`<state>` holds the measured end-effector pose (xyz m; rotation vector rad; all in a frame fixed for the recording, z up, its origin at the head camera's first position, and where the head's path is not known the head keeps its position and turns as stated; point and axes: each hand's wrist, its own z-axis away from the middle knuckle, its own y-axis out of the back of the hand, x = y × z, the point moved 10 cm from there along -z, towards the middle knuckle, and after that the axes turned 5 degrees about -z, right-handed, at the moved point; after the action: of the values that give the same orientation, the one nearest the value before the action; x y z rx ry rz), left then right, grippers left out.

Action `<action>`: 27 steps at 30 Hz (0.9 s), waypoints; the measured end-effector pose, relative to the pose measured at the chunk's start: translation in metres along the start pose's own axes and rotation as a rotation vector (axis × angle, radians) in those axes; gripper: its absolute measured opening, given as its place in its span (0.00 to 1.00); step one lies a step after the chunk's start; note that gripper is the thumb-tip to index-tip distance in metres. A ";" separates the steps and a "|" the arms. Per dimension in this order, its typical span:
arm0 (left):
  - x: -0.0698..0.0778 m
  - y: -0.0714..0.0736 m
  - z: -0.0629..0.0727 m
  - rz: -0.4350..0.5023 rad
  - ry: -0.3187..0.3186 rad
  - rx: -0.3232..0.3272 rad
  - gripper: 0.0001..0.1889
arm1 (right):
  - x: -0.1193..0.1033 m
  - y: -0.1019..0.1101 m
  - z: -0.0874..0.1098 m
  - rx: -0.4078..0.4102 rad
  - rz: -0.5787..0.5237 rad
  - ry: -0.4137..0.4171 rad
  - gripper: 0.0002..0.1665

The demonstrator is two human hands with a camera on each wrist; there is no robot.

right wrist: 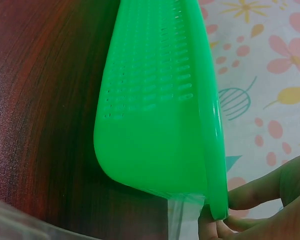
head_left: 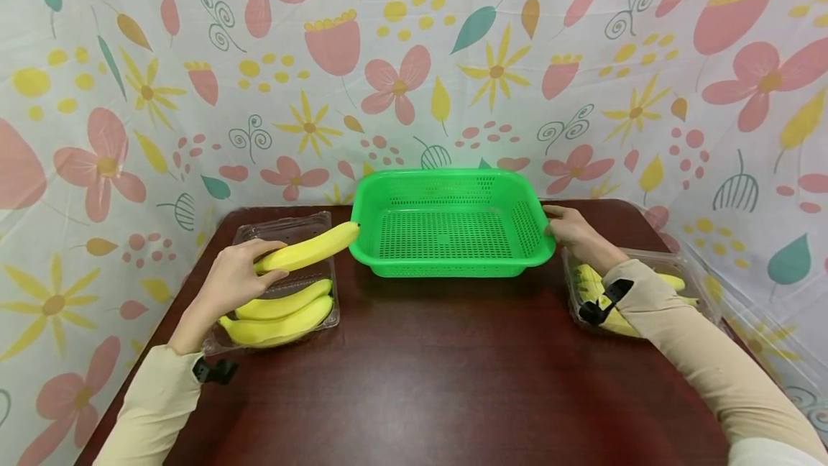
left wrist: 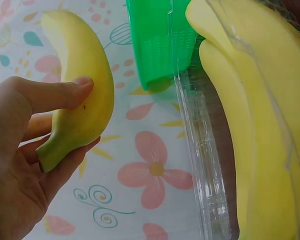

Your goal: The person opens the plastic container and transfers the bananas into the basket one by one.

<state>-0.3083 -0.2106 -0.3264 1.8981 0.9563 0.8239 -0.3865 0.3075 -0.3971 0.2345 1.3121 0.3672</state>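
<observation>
My left hand (head_left: 242, 273) grips a yellow banana (head_left: 312, 249) by its stem end, thumb on one side and fingers on the other, as the left wrist view shows. The banana is lifted over a clear plastic box (head_left: 333, 236), its far tip overlapping the left rim of a green basket (head_left: 446, 265). Two more bananas (head_left: 284, 313) lie in that box. At the basket's right end, my right hand (head_left: 576, 234) pinches the rim, with fingers (right wrist: 255, 192) on either side of it in the right wrist view. Nothing lies inside the basket.
A second clear plastic box (head_left: 695, 272) holding yellow fruit stands at the right, partly hidden under my right forearm. The dark red-brown table (head_left: 440, 372) runs back to a flower-printed curtain (head_left: 414, 56), which also hangs along both sides.
</observation>
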 end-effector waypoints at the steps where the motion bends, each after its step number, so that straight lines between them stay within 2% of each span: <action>1: 0.000 -0.001 -0.001 0.000 -0.001 -0.002 0.23 | 0.001 0.000 0.000 0.002 0.002 -0.002 0.46; 11: 0.008 -0.009 -0.011 0.021 -0.024 -0.034 0.22 | 0.002 0.002 -0.002 0.008 0.017 -0.012 0.46; 20: 0.016 -0.017 -0.020 0.046 -0.033 -0.085 0.22 | -0.001 0.004 -0.003 0.023 0.040 0.014 0.46; 27: 0.026 -0.019 -0.028 0.025 -0.058 -0.081 0.22 | 0.001 0.006 -0.004 0.019 0.037 0.013 0.46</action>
<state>-0.3237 -0.1712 -0.3265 1.8572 0.8530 0.8059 -0.3909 0.3133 -0.3962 0.2733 1.3261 0.3879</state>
